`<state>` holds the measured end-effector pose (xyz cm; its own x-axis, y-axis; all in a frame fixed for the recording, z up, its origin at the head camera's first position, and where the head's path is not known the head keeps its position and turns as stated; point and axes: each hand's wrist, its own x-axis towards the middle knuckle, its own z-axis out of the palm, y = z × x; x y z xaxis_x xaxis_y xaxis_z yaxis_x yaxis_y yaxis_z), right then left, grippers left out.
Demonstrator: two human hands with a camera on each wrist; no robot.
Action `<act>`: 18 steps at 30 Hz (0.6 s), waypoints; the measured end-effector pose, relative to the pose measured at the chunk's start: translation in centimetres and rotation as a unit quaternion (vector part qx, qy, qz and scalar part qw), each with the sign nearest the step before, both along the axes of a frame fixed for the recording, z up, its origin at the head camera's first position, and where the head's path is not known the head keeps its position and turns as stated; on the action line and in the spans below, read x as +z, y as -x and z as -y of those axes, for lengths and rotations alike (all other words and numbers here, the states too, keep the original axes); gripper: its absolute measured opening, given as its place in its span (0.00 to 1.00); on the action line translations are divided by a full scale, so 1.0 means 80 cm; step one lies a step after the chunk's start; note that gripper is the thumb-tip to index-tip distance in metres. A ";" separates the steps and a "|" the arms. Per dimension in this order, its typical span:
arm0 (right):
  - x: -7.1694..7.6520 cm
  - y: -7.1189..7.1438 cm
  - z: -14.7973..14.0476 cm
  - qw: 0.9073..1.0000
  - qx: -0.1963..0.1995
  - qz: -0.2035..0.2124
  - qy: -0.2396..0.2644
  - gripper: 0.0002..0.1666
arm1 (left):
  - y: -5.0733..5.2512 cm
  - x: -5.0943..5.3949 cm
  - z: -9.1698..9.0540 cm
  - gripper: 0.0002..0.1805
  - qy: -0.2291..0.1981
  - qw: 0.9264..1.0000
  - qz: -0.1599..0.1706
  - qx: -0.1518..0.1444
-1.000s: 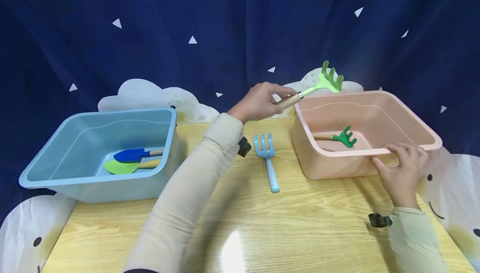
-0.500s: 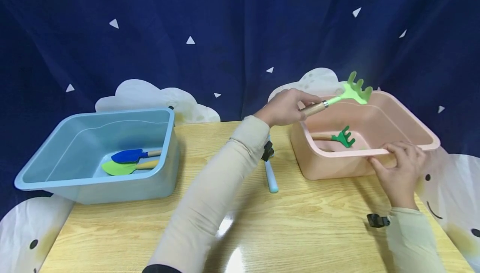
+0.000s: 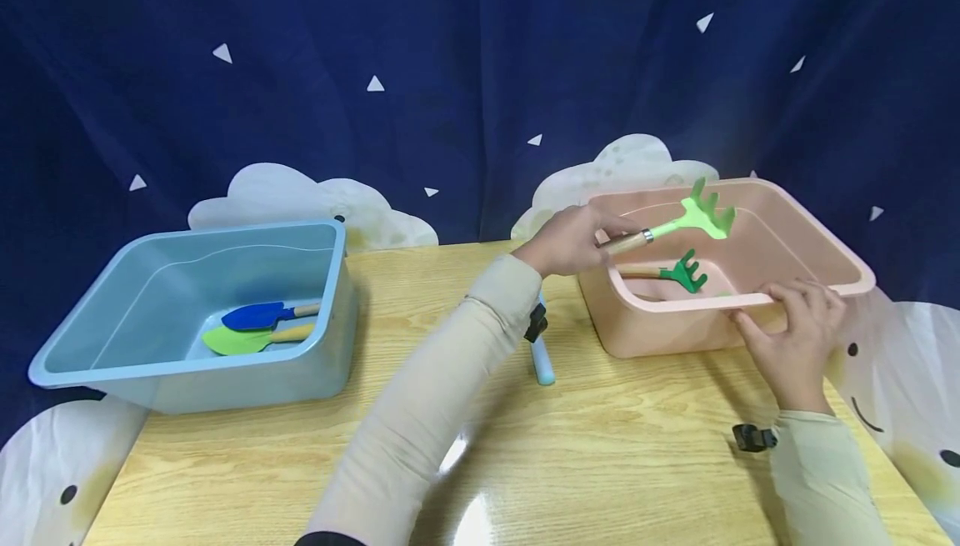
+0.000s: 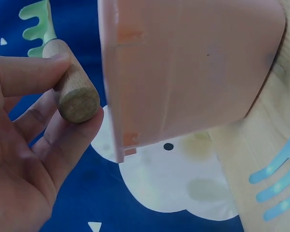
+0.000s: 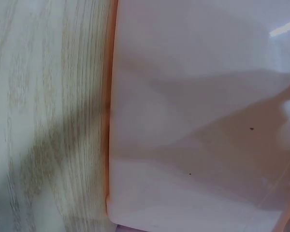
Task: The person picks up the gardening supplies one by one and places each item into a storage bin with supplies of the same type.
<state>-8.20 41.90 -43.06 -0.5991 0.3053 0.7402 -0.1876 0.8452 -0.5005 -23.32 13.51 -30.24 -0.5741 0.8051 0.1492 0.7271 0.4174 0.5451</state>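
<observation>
My left hand pinches the wooden handle of a light green hand rake, whose tines hang over the pink tub. The left wrist view shows thumb and fingers round the handle, just outside the tub wall. My right hand grips the tub's near rim, thumb outside and fingers over the edge. Inside the tub lies a dark green hand rake with a wooden handle. A light blue hand fork lies on the table, mostly hidden behind my left wrist in the head view; its tines show in the left wrist view.
At the left stands a blue tub holding a blue trowel and a light green trowel. Both tubs stand on a wooden table. A dark blue curtain with white triangles hangs behind.
My left hand has carried the light green rake to the right, then lowered it, from beside the pink tub to over it. My right hand stays on the rim.
</observation>
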 end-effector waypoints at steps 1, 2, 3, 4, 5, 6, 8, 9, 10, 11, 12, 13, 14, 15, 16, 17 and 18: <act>-0.001 0.000 0.000 1.000 0.000 -0.002 -0.002 0.33 | -0.001 -0.002 -0.001 0.29 0.004 1.000 0.001 0.000; -0.001 0.000 -0.001 1.000 0.000 -0.006 -0.003 0.37 | -0.002 -0.004 -0.001 0.30 0.006 1.000 0.007 0.001; -0.002 0.000 -0.001 1.000 0.001 -0.011 -0.004 0.42 | -0.003 -0.005 -0.002 0.31 0.009 1.000 0.010 0.002; -0.002 0.001 -0.001 1.000 0.001 -0.016 -0.005 0.47 | -0.003 -0.006 -0.002 0.31 0.011 1.000 0.011 0.004; -0.003 0.002 -0.001 1.000 0.002 -0.020 -0.006 0.50 | -0.004 -0.007 -0.003 0.32 0.013 1.000 0.014 0.005; -0.003 0.002 -0.001 1.000 0.004 -0.025 -0.005 0.51 | -0.004 -0.008 -0.003 0.32 0.014 1.000 0.017 0.006; -0.005 0.004 -0.002 0.999 0.007 -0.036 -0.005 0.50 | -0.004 -0.009 -0.004 0.32 0.013 1.000 0.017 0.006; -0.005 0.004 -0.002 0.999 0.007 -0.040 -0.006 0.49 | -0.005 -0.009 -0.005 0.32 0.011 1.000 0.015 0.006; -0.006 0.004 -0.002 0.999 0.007 -0.043 -0.007 0.48 | -0.005 -0.010 -0.005 0.31 0.010 1.000 0.014 0.006; -0.006 0.004 -0.002 0.999 0.007 -0.049 -0.008 0.48 | -0.004 -0.010 -0.006 0.31 0.009 1.000 0.014 0.006; -0.007 0.005 -0.002 0.999 0.007 -0.052 -0.010 0.48 | -0.004 -0.010 -0.006 0.31 0.008 1.000 0.011 0.006; -0.007 0.005 -0.003 0.998 0.006 -0.056 -0.012 0.48 | -0.005 -0.010 -0.006 0.31 0.007 1.000 0.009 0.005; -0.007 0.005 -0.003 0.998 0.004 -0.058 -0.015 0.48 | -0.004 -0.011 -0.007 0.31 0.007 1.000 0.009 0.005; -0.008 0.005 -0.004 0.998 0.003 -0.060 -0.016 0.49 | -0.004 -0.011 -0.007 0.31 0.006 1.000 0.009 0.006; -0.008 0.005 -0.004 0.998 0.002 -0.062 -0.018 0.49 | -0.004 -0.012 -0.008 0.31 0.006 1.000 0.010 0.006; -0.008 0.005 -0.004 0.998 0.001 -0.063 -0.020 0.50 | -0.004 -0.011 -0.009 0.31 0.006 1.000 0.013 0.007; -0.008 0.005 -0.004 0.998 -0.001 -0.062 -0.022 0.50 | -0.005 -0.011 -0.010 0.31 0.006 1.000 0.016 0.007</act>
